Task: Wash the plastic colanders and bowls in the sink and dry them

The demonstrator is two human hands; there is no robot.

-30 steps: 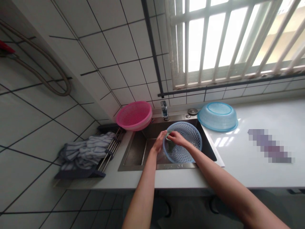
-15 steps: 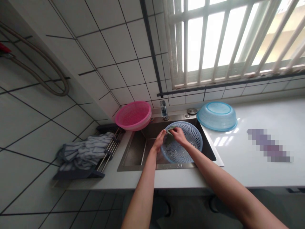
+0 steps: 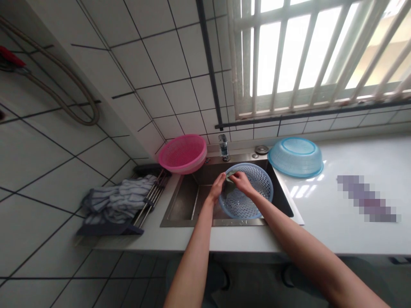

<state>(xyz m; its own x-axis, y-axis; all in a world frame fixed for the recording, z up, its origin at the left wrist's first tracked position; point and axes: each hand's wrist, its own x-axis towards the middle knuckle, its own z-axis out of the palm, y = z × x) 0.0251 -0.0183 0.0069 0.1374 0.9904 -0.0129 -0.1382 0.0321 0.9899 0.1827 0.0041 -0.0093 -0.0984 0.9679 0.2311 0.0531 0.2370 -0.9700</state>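
The round blue perforated plastic colander [image 3: 250,194] sits tilted inside the steel sink [image 3: 183,201], below the tap [image 3: 224,147]. The left hand [image 3: 217,188] is closed on its left rim. The right hand [image 3: 241,183] is clamped on a small grey-green cloth [image 3: 231,174] pressed against the rim. The colander looks light, thin-walled and springy, probably slick if wet, so the rim offers the surest hold. Fingers cover most of the cloth, and whether water runs cannot be made out.
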